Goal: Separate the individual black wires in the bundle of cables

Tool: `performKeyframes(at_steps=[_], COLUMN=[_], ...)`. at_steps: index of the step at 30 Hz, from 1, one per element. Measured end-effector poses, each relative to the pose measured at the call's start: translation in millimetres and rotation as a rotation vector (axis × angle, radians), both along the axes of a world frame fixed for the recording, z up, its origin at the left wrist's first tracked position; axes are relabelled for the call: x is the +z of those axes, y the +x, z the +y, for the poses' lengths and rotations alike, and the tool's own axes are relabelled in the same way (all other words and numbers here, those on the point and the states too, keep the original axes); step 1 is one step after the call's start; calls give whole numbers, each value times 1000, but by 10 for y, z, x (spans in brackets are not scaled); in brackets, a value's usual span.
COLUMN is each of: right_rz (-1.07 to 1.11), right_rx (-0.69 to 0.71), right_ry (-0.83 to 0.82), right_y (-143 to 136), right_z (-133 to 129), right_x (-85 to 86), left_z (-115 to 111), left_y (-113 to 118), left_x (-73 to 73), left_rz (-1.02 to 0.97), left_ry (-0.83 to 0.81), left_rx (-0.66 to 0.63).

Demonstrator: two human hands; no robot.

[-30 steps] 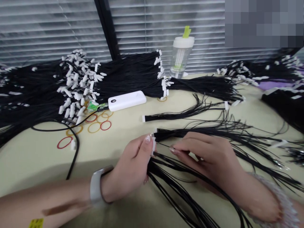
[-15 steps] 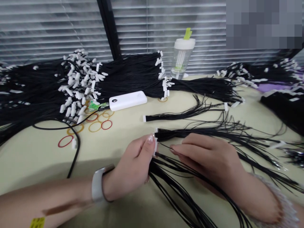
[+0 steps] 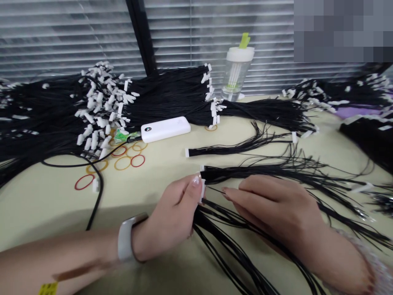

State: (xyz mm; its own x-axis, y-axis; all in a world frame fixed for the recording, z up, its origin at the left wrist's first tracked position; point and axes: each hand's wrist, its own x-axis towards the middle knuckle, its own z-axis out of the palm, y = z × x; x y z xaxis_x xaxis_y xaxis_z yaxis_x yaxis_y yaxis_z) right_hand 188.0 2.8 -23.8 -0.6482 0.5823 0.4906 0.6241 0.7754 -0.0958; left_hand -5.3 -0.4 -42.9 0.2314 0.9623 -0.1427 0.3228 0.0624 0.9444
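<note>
My left hand [image 3: 179, 203] is closed on a white connector housing [image 3: 202, 191], with the thumb pressed along its side. From that connector a bundle of black wires [image 3: 233, 254] runs down and to the right over the table. My right hand [image 3: 273, 209] pinches a single thin black wire [image 3: 215, 189], whose far end meets the connector's face. Whether the wire's tip sits inside the housing is too small to tell. Just behind both hands lies another wire bundle [image 3: 260, 170] with a white connector at its left end.
A shorter wire harness [image 3: 215, 152] lies farther back. A white power bank [image 3: 166, 129] with a black cable [image 3: 100, 192] sits near rubber bands [image 3: 123, 163]. Large piles of black cables [image 3: 166, 94] and a clear cup [image 3: 236, 76] stand along the window blinds.
My right hand has shifted slightly to the right, still pinching the wire. My left hand keeps its hold on the connector; the view has moved a little.
</note>
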Motion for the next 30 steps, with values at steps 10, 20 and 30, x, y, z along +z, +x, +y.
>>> performKeyframes(at_steps=[10,20,30], right_rz=[50,60,110], right_rx=[-2,11,-152], right_ry=[-49,-123,100], right_y=[-71,-112,-23], right_z=[-1,29,-23], right_x=[-13,-112,171], left_z=[-9,-7,40], left_y=[27,27,59], left_x=[67,67,65], left_rz=[85,139,-46], left_ry=[113,130,-95], left_rx=[-60,-149,132])
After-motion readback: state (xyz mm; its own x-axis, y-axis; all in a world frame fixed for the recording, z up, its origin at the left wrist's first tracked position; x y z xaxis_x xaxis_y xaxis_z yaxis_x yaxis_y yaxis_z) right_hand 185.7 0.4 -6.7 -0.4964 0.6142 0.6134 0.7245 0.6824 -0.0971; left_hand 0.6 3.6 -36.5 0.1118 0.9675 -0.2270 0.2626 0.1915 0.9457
